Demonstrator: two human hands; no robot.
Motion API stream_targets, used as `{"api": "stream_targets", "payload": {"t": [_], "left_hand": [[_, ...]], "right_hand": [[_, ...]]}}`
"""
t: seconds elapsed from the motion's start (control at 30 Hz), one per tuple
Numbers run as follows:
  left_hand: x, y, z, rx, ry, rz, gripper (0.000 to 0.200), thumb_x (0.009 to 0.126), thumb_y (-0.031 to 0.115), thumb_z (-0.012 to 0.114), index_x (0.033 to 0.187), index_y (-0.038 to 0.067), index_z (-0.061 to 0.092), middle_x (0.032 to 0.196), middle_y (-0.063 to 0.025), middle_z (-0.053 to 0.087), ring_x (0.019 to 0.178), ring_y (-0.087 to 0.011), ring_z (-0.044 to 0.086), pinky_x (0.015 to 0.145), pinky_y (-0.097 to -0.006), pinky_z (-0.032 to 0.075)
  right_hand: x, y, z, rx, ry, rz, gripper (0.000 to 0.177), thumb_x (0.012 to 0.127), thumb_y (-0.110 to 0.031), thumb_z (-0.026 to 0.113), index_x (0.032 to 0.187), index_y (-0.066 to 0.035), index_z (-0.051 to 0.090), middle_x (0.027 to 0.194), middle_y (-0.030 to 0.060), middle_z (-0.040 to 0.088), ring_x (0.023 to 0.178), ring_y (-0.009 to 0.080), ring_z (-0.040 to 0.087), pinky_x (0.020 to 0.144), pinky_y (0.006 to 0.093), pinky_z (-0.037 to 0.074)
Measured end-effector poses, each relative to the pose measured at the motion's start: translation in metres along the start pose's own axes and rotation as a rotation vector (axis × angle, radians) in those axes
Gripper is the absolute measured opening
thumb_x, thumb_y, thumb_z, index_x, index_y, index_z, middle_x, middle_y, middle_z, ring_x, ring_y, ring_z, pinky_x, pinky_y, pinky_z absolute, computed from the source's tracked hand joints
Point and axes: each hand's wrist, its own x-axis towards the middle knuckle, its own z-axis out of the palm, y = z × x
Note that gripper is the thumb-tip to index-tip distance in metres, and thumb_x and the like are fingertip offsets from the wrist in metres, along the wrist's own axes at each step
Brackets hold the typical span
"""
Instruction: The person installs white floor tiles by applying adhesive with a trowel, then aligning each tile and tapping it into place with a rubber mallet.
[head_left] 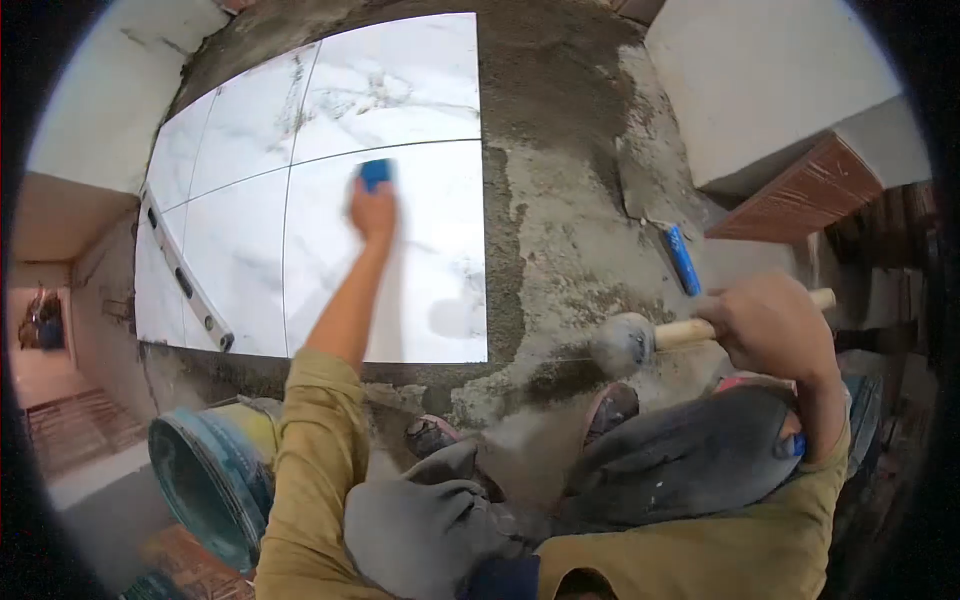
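Note:
My left hand (373, 212) is closed around a small blue block (375, 174), held over a white marbled floor tile (420, 270) at the near right of the laid tiles. In my right hand (775, 320) is a mallet (625, 344) with a pale rounded head and a wooden handle, gripped by the handle with its head pointing left. The mallet hangs over the rough floor to the right of the tiles, near my knee. A trowel with a blue handle (682, 260) lies on the cement beyond my right hand.
A spirit level (184, 275) lies across the tiles at the left. Nested buckets (205, 490) stand by my left arm. Wet grey mortar (550, 85) borders the tiles at the right. A reddish-brown panel (800, 190) leans against the wall at the right.

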Motion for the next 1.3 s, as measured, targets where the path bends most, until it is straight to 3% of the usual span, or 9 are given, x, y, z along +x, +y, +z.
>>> {"api": "stream_targets", "payload": {"t": [0.1,0.23,0.37,0.73,0.83,0.93,1.07,1.2,1.3], "left_hand": [[-0.049,0.09,0.013,-0.174,-0.499,0.35,0.049,0.075,0.032,0.058,0.112,0.0,0.066,0.1,-0.0273,0.067,0.096,-0.0415,0.065,0.089,-0.0443,0.05],[0.016,0.12,0.028,-0.214,-0.259,0.448,0.042,0.072,0.026,0.059,0.108,0.004,0.067,0.098,-0.023,0.069,0.095,-0.0396,0.066,0.085,-0.0442,0.052],[0.041,0.096,0.023,-0.009,-0.636,0.467,0.044,0.072,0.023,0.059,0.111,0.005,0.066,0.1,-0.0228,0.068,0.094,-0.0365,0.067,0.083,-0.0406,0.052],[-0.199,0.04,-0.175,0.162,-1.411,0.298,0.042,0.072,0.01,0.056,0.112,0.004,0.064,0.091,-0.0185,0.069,0.084,-0.0299,0.066,0.08,-0.0382,0.052],[-0.192,0.026,-0.273,-0.166,-1.04,0.082,0.051,0.072,0.011,0.06,0.122,0.004,0.061,0.11,-0.0094,0.067,0.095,-0.0225,0.063,0.089,-0.035,0.05],[-0.188,0.013,-0.419,-0.24,-0.195,-0.166,0.047,0.075,0.006,0.061,0.122,-0.002,0.059,0.12,-0.015,0.062,0.11,-0.0284,0.06,0.098,-0.0436,0.049],[-0.165,-0.064,-0.602,-0.304,0.247,0.006,0.051,0.086,0.023,0.059,0.131,0.0,0.052,0.122,-0.0135,0.059,0.105,-0.0255,0.06,0.09,-0.0399,0.052],[-0.151,-0.183,-0.633,-0.095,-0.205,-0.557,0.059,0.09,0.045,0.056,0.135,0.007,0.052,0.119,-0.0039,0.058,0.1,-0.0188,0.058,0.085,-0.0337,0.048],[-0.14,-0.277,-0.6,-0.185,-0.464,-0.598,0.061,0.092,0.05,0.054,0.135,0.007,0.052,0.121,-0.0027,0.056,0.099,-0.02,0.057,0.087,-0.0341,0.047]], "right_hand": [[0.012,-0.008,-0.006,0.022,-0.015,-0.062,0.013,0.065,-0.009,0.067,0.076,-0.01,0.061,0.069,0.0083,0.059,0.07,0.0348,0.06,0.059,0.0462,0.044],[0.007,-0.015,-0.019,0.003,-0.167,-0.062,0.011,0.069,-0.013,0.064,0.08,-0.011,0.062,0.076,0.0093,0.062,0.076,0.0343,0.063,0.065,0.0461,0.047],[-0.014,-0.012,-0.01,0.009,-0.063,-0.066,0.01,0.069,-0.014,0.064,0.078,-0.01,0.061,0.074,0.0096,0.062,0.073,0.0351,0.063,0.063,0.0467,0.047],[-0.026,-0.01,0.004,-0.085,-0.112,-0.072,0.007,0.068,-0.01,0.063,0.075,-0.01,0.061,0.073,0.0091,0.06,0.073,0.0326,0.063,0.063,0.0459,0.049],[-0.027,-0.016,0.003,-0.092,-0.101,-0.09,0.007,0.068,-0.01,0.063,0.075,-0.009,0.06,0.073,0.0091,0.06,0.075,0.0318,0.064,0.064,0.0451,0.049],[-0.028,-0.02,0.005,-0.11,-0.147,-0.073,0.008,0.068,-0.011,0.064,0.075,-0.009,0.061,0.073,0.0099,0.059,0.075,0.0323,0.063,0.066,0.0447,0.049],[-0.031,-0.027,0.005,-0.104,-0.198,-0.035,0.007,0.069,-0.012,0.063,0.075,-0.008,0.061,0.072,0.0107,0.059,0.075,0.033,0.063,0.066,0.0449,0.048],[-0.031,-0.034,0.009,-0.113,-0.201,-0.009,0.006,0.073,-0.012,0.06,0.076,-0.007,0.062,0.072,0.0116,0.058,0.074,0.0337,0.061,0.065,0.0459,0.047],[-0.033,-0.045,0.015,-0.238,-0.153,0.041,0.006,0.074,-0.012,0.059,0.076,-0.007,0.063,0.072,0.0118,0.059,0.073,0.0336,0.061,0.066,0.046,0.047]]}}
